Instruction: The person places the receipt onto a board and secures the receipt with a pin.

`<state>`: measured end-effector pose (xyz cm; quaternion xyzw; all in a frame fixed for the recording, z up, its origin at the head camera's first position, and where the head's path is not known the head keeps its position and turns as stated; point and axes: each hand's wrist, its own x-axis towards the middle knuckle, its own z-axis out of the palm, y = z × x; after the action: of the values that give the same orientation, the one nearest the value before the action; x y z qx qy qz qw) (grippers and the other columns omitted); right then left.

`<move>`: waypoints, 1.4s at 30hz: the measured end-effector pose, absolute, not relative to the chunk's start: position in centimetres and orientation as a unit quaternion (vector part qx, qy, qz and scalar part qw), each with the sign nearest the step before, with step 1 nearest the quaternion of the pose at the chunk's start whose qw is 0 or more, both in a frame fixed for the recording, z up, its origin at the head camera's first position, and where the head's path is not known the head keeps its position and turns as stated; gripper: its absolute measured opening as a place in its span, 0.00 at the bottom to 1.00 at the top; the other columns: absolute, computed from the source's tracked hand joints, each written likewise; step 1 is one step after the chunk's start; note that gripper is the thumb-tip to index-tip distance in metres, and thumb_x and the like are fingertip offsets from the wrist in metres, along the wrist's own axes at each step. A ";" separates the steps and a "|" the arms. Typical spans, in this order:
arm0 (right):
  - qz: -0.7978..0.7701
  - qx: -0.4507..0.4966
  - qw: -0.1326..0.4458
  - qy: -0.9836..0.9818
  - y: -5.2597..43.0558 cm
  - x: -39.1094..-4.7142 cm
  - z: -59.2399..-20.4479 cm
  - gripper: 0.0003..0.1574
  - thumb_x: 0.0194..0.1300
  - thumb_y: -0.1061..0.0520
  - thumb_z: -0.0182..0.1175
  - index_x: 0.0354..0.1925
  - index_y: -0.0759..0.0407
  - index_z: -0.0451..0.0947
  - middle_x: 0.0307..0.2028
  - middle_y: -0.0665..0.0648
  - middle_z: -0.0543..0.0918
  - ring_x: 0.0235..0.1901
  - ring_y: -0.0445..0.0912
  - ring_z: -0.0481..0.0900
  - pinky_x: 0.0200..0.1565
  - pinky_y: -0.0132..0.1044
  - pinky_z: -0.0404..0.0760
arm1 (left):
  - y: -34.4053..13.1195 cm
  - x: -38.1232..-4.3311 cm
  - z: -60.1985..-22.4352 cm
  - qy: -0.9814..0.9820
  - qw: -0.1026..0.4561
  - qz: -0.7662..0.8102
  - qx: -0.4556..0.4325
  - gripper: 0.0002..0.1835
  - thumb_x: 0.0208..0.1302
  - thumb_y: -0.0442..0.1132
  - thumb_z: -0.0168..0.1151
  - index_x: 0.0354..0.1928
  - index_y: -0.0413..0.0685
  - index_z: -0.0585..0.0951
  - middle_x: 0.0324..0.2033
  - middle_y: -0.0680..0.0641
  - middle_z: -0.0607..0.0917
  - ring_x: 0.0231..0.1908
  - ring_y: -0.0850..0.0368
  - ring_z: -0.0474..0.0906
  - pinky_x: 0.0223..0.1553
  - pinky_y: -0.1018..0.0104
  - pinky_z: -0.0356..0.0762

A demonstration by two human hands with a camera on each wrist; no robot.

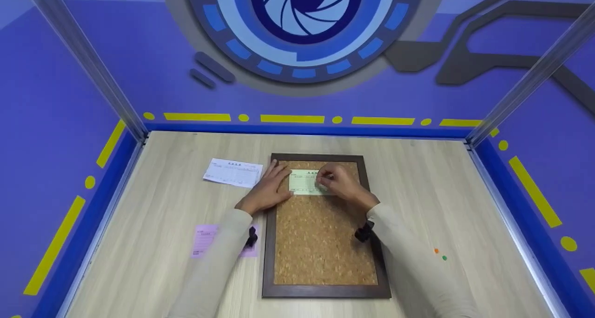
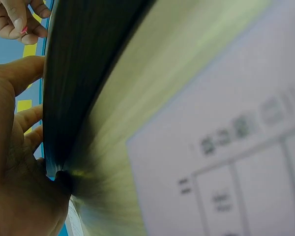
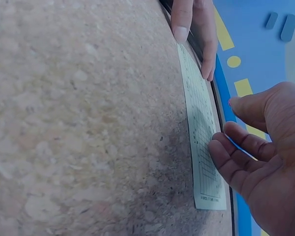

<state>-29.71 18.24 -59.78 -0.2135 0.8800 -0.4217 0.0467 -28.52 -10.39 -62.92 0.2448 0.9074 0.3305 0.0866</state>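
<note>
Lying around the board [image 1: 325, 243]: on its left, a white slip [image 1: 232, 173] and a purple slip [image 1: 202, 239] are seen, the purple one being partly covered by the left sleeve [image 1: 211, 267] and a black wrist device [image 1: 251, 237]; near the right sleeve [image 1: 409, 253], a small orange piece [image 1: 436, 250] and a small green piece [image 1: 444, 258] are seen on the table [image 1: 162, 206].
Green slip [image 1: 304, 184]: it is placed on the upper part of the board; in the head view its right part is hidden by the right hand [image 1: 341, 181].
Right hand's grip: a small red pin [image 2: 24, 30] is pinched between thumb and finger, above the slip; whether the paper is touched by the pin cannot be told.
Left hand [image 1: 267, 190]: its fingers are spread over the left bar of the frame [image 1: 269, 262], and the slip's upper left corner is touched by a fingertip.
Cork and wood: speckled, grainy cork is bordered by a dark brown rectangular frame; the table is pale wood-grained.
Edges and room: below the slip, bare cork is seen down to the lower bar; the right bar is crossed by the right arm.
</note>
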 end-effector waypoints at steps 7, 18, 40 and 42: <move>-0.414 -0.213 0.053 0.883 17.9 -30.2 -60.0 0.05 0.75 0.67 0.65 0.42 0.62 0.88 0.44 0.58 0.87 0.47 0.49 0.86 0.53 0.49 0.88 | -10.5 -28.3 -63.1 0.907 0.084 0.336 0.241 0.41 0.74 0.49 0.66 0.84 0.43 0.67 0.86 0.42 0.59 0.88 0.39 0.37 0.84 0.39 0.49; -0.433 -0.195 0.061 0.878 17.4 -30.9 -60.4 0.07 0.76 0.68 0.64 0.41 0.62 0.88 0.42 0.55 0.88 0.42 0.45 0.82 0.45 0.38 0.81 | -10.8 -27.9 -63.3 0.905 0.083 0.340 0.242 0.41 0.75 0.49 0.66 0.84 0.43 0.66 0.86 0.40 0.59 0.88 0.38 0.37 0.84 0.38 0.48; -0.446 -0.150 0.056 0.881 18.0 -31.9 -61.1 0.04 0.77 0.64 0.67 0.43 0.64 0.88 0.38 0.55 0.89 0.38 0.44 0.78 0.44 0.39 0.77 | -10.2 -28.6 -63.1 0.908 0.080 0.330 0.244 0.41 0.73 0.50 0.65 0.83 0.42 0.68 0.86 0.41 0.60 0.88 0.39 0.38 0.84 0.38 0.48; -0.439 -0.149 0.058 0.884 17.9 -32.1 -60.8 0.04 0.76 0.64 0.68 0.42 0.64 0.89 0.38 0.55 0.89 0.37 0.44 0.78 0.44 0.38 0.77 | -10.1 -28.6 -63.0 0.909 0.077 0.328 0.245 0.41 0.74 0.50 0.65 0.83 0.42 0.68 0.86 0.41 0.60 0.88 0.38 0.39 0.84 0.38 0.48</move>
<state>-32.09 17.90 -60.81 -0.1492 0.8842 -0.4388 0.0582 -28.59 -10.13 -63.00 0.2446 0.9091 0.3283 0.0768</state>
